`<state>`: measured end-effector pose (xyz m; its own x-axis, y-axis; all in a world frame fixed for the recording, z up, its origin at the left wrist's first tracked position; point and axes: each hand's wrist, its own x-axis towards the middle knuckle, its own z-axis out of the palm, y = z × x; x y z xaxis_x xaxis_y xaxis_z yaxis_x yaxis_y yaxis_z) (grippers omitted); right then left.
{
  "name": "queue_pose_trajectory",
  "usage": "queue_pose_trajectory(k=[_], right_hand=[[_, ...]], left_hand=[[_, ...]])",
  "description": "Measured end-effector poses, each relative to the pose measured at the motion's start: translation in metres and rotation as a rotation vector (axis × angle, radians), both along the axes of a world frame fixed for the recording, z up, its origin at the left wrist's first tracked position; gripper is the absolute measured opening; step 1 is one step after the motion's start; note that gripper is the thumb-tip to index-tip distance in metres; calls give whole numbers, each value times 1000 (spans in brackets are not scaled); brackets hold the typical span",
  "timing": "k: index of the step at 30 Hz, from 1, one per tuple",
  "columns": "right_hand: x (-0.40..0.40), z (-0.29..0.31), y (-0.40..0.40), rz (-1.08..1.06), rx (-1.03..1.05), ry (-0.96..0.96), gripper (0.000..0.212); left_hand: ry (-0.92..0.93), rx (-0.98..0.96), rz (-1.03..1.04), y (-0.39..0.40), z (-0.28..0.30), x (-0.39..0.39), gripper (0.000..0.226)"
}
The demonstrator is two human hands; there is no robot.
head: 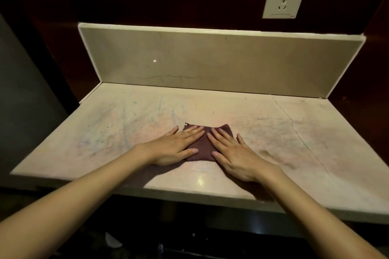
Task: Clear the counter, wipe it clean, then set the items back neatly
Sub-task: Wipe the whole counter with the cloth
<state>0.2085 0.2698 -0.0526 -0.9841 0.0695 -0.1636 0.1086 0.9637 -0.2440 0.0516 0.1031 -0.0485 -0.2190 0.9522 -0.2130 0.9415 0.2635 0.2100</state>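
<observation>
Cloth (203, 145) (folded) lengthwise left-right on counter (273, 132); left hand (172, 148), right hand (233, 154) flat atop.

Your left hand (174, 147) and right hand (233, 153) lie flat over most of the dark cloth (202, 147), so you see only its middle strip, far edge and near hem; how it is folded underneath cannot be told. Both your forearms run out of the picture at the bottom corners. The surface (273, 132) is cut off at the right edge. Below its near edge the space is too dark to read; a pale shape (112, 241) there cannot be identified.
</observation>
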Motion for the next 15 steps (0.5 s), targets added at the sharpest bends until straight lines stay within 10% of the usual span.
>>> queue_pose_trajectory(k=[15], right_hand=[[76,-4,-51,38,18,41,64]], left_hand=[[-23,5,32,-57,2,80,60]])
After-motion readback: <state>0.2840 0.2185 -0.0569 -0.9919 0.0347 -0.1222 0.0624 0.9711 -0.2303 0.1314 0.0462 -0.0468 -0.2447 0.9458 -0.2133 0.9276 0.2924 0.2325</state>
